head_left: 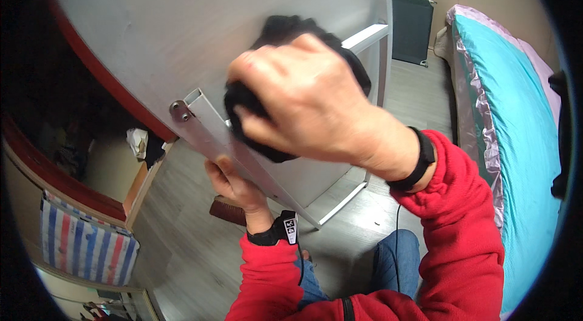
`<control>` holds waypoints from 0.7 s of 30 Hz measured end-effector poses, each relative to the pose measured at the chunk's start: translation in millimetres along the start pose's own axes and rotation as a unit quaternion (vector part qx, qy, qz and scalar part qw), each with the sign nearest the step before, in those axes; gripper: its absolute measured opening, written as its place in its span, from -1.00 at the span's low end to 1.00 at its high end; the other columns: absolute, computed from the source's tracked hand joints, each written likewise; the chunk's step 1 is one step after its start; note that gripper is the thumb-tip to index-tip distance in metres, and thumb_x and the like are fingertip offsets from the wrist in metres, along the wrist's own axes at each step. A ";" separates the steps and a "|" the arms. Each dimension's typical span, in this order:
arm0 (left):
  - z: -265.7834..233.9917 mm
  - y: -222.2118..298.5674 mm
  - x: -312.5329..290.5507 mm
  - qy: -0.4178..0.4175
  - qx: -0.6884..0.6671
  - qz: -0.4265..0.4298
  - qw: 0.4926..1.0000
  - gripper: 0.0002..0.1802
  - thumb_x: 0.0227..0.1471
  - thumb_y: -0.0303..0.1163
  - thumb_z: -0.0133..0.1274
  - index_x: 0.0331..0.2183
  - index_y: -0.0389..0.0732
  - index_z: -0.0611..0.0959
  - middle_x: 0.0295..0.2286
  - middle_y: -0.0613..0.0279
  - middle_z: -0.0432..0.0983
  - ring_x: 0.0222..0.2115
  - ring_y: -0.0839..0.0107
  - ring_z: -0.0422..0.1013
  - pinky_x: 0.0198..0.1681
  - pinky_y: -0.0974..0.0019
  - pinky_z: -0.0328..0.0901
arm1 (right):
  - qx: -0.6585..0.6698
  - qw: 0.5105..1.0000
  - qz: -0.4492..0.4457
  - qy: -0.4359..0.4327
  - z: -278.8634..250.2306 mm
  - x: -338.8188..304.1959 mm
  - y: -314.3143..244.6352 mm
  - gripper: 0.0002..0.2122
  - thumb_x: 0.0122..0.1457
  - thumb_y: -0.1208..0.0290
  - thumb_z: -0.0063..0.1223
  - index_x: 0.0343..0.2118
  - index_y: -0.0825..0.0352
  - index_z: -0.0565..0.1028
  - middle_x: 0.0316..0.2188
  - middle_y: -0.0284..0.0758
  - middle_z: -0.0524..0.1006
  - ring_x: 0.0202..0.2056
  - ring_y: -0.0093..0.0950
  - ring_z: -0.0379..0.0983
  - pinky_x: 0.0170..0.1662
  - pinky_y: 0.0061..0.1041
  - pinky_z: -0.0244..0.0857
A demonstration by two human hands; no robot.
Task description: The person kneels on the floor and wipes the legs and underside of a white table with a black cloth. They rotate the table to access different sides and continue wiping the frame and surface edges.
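Bunched black cloth point(282, 27) is gripped in my right hand point(303, 96), whose knuckles face up; motion blurs it a little. Cloth and hand are over a metal frame point(282, 195) of pale square tubes in front of a large whitish panel point(200, 23). One tube shows its hollow end near a rounded metal bracket point(180, 111). Lower down, my left hand point(235, 186) is closed on the sloping tube, its fingertips partly hidden behind it. How the cloth touches the frame is hidden under my right hand.
A bed with a turquoise cover point(510, 114) runs along the right. A brown brush head point(227, 210) lies on the grey floor beside my left hand. At the left are a striped bag point(85, 239) and a red-edged opening point(73, 175). A dark flat panel point(412, 30) leans at the back.
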State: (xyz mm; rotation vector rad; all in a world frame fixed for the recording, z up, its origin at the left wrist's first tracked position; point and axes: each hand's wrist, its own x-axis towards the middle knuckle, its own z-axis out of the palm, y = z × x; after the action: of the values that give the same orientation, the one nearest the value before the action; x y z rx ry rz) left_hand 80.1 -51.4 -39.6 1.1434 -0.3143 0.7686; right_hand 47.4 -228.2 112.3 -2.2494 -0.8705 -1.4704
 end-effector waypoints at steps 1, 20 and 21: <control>-2.0 -1.4 0.4 0.006 0.018 0.001 1.000 -0.52 0.30 -0.03 -0.10 -0.07 -0.30 0.44 -0.19 0.24 0.43 -0.19 0.48 0.32 -0.12 0.39 0.26 | -0.009 1.000 -0.026 0.003 -4.9 -1.6 8.9 -0.73 -0.07 0.40 0.21 -0.28 0.31 0.46 -0.43 -0.30 0.53 -0.39 -0.34 0.50 -0.25 -0.40 0.29; -4.7 -8.8 9.7 -0.024 0.044 0.025 0.998 -0.51 0.33 -0.05 -0.14 -0.02 -0.32 0.43 -0.15 0.22 0.43 -0.13 0.44 0.31 0.00 0.35 0.21 | -0.151 0.963 0.205 0.092 -15.4 -25.4 121.0 -0.69 0.16 0.17 0.02 -0.12 0.25 0.52 -0.34 -0.14 0.63 -0.30 -0.21 0.62 -0.20 -0.31 0.49; -4.8 -8.9 9.2 -0.034 0.038 0.019 0.999 -0.52 0.33 -0.05 -0.14 -0.02 -0.32 0.43 -0.15 0.23 0.43 -0.13 0.44 0.31 -0.01 0.35 0.21 | -0.129 0.962 0.221 0.100 -16.0 -24.0 118.6 -0.68 0.17 0.15 0.01 -0.12 0.24 0.52 -0.34 -0.16 0.63 -0.30 -0.22 0.62 -0.19 -0.31 0.49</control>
State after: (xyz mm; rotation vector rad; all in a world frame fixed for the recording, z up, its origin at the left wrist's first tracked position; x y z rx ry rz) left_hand 92.0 -45.2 -42.3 1.2392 -0.3674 0.7809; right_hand 105.1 -335.5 105.0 -2.2213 -0.1038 -1.6177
